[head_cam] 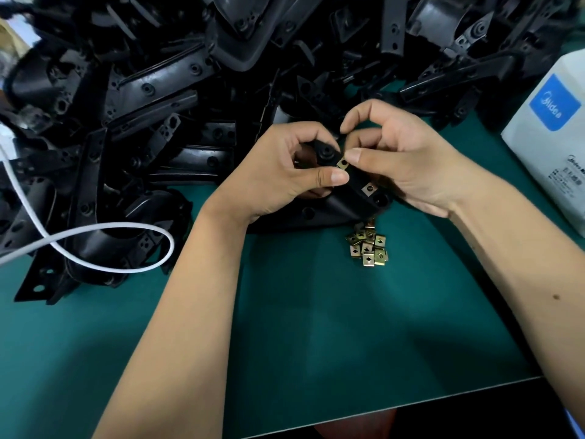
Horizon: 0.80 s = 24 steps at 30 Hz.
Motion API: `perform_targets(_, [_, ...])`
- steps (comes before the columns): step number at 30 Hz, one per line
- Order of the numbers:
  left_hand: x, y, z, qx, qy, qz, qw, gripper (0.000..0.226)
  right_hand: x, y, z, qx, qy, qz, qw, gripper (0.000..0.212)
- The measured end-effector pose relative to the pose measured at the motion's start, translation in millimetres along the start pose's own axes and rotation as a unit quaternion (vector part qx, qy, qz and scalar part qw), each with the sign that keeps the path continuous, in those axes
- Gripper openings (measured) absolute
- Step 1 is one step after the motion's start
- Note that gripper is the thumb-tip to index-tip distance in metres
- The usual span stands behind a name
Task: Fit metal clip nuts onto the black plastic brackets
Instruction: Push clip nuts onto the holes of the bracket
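Both hands meet just above the middle of the frame, over the green table mat [316, 312]. The left hand [278, 172] curls around a curved black plastic bracket [345, 198], thumb pressed on its upper face, fingers wrapped behind. The bracket's long axis runs diagonally, from upper left between the hands down to lower right, where its rounded end sticks out beneath the right palm. The right hand [402, 160] pinches at the bracket's edge, thumb tip touching a small square brass-coloured metal clip nut [342, 163] seated there; the forefinger arches over from above. A second clip nut [369, 188] already sits on the bracket farther toward the lower right. Just below the hands lies a small heap of loose clip nuts [367, 247] on the mat. Behind and to the left, a big pile of black plastic brackets [158, 106] fills the upper frame, crowding right up to the hands. A white cable [104, 232] loops across the pile at left. A white carton with a blue label [550, 147] stands at the right edge.
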State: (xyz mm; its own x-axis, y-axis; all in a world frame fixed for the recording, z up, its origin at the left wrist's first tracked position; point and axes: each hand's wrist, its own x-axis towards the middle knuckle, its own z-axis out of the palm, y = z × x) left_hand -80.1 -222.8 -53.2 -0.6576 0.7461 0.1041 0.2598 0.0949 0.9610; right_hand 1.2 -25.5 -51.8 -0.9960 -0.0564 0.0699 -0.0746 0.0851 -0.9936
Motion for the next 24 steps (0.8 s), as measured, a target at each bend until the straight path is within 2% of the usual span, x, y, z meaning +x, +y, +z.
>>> perform_targets(4, [3, -1, -1, 0.025, 0.055, 0.006, 0.998, 0.033, 2, 2, 8, -0.047, 0.106, -0.002, 0.993, 0.012])
perform_targets(6, [3, -2, -1, 0.037, 0.075, 0.01, 0.996, 0.03, 3, 3, 10, -0.076, 0.129, -0.013, 0.989, 0.017])
perform_targets(11, [5, -7, -4, 0.067, 0.123, 0.008, 0.99, 0.02, 1, 4, 3, -0.18, 0.093, -0.019, 0.979, 0.026])
perform_targets(15, [7, -10, -6, 0.072, 0.117, 0.009, 0.99, 0.019, 1, 5, 5, -0.257, 0.112, -0.034, 0.959, 0.03])
perform_targets(24, [7, -11, -9, 0.087, 0.125, 0.034, 0.988, 0.017, 1, 5, 10, -0.261, 0.173, -0.047, 0.949, 0.017])
